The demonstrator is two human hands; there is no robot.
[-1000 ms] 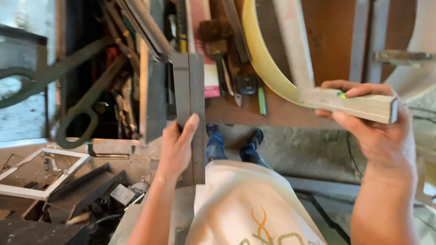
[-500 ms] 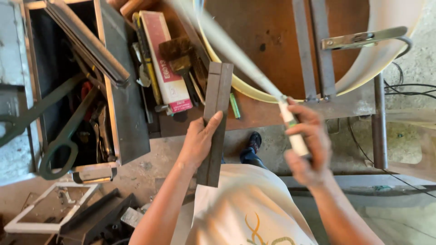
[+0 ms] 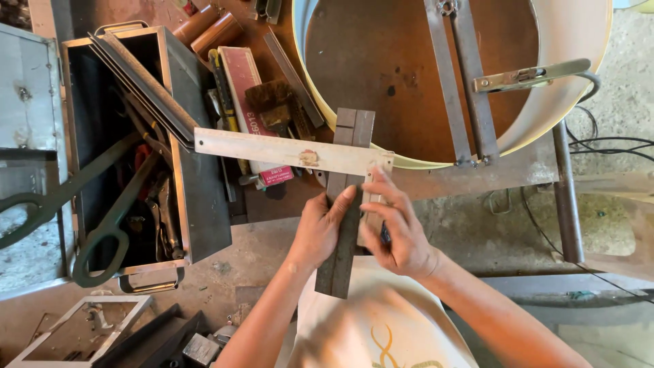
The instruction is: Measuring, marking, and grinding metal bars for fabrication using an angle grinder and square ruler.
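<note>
Where the head view looks straight down, these lines list what shows.

Toolbox: open dark metal toolbox (image 3: 197, 204) at left, its hinged trays (image 3: 143, 85) fanned open, a wire handle at each end.
Toolbox contents: green-handled shears (image 3: 102, 232) sticking out over the near edge, pliers (image 3: 163, 221) and red-handled tools packed in beside them; the rest is too dim to sort.
Tub: big round cream tub (image 3: 565, 88) at top right; its floor is rusty brown, two metal strips (image 3: 463, 82) lie across it, and a lever clamp (image 3: 531, 75) juts from its right side.
Bench clutter: red flat box (image 3: 252, 102) and brush (image 3: 272, 102) between toolbox and tub.
Bar: dark grey metal bar (image 3: 344, 245), long and flat with a seam down its middle, running from the tub's rim towards the body.
Square: pale worn steel square (image 3: 286, 151), long arm lying crosswise over the bar, short arm down the bar's right edge.
Left hand (image 3: 320, 235): wrapped round the bar's left edge, thumb on top.
Right hand (image 3: 402, 235): fingers pressing the square's short arm against the bar.
</note>
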